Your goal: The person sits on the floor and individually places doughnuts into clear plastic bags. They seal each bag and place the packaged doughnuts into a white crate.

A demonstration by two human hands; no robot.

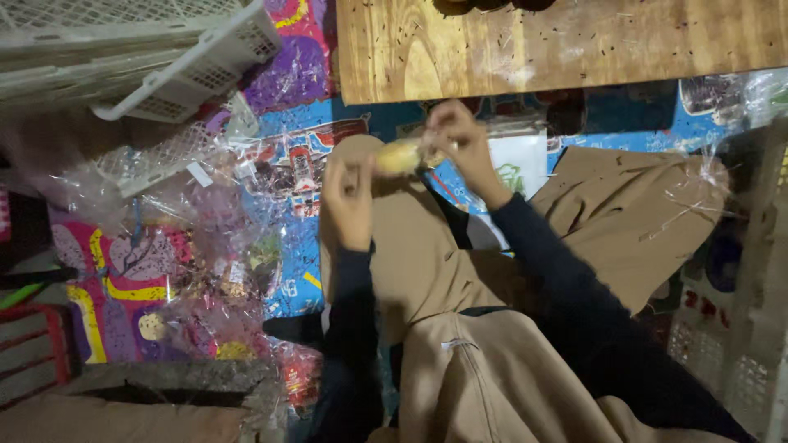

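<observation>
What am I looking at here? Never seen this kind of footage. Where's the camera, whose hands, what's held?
There is no machine: one person works with bare hands, and the single camera sits on their head, looking down over their lap. The left hand and right hand meet in front of the knees and hold a small yellowish item in what looks like clear wrap; it is too blurred to name. The dark sleeves and tan clothing are the person's own. They sit on a colourful patterned mat. To the left lies a heap of clear plastic bags holding small items, with white plastic crates above it. At the top is the edge of a low wooden table.
</observation>
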